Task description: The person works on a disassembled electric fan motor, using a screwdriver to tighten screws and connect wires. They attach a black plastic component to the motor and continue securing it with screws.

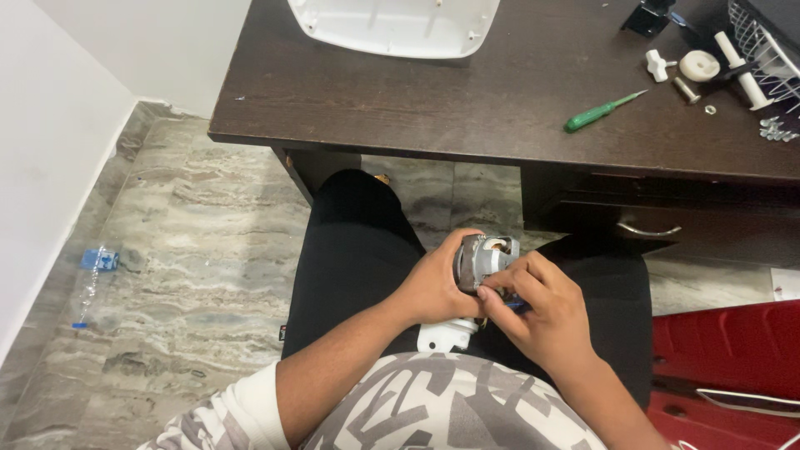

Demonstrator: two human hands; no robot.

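Person seated, legs in black trousers, both hands working over the lap, below the front edge of the dark wooden counter (467, 100). Left hand (433, 287) wraps around a small electric motor (485, 257), grey metal body with copper windings showing at the top; its grip is curled tight around the motor's side, holding it just above the thighs. A white plastic mount (450, 333) hangs from the underside of the motor, touching the patterned shirt. Right hand (542, 312) sits against the motor's right side, fingertips pressed together on a small part there; a bit of blue shows between the fingers, too small to tell what it is. On the counter, well apart from the hands: a green-handled screwdriver (602, 112) lying at a slant, a white plastic cover (396, 29) at the far edge, a white round knob (698, 65), a small white wing nut (657, 64), a short metal bolt (687, 90), and a white wire guard (762, 42) at the right corner with a few loose screws (778, 129) beside it. A drawer with a metal handle (648, 230) sits under the counter. On the marble floor at left lies a clear plastic bottle (90, 283), near the wall. A red case (733, 367) stands at lower right.
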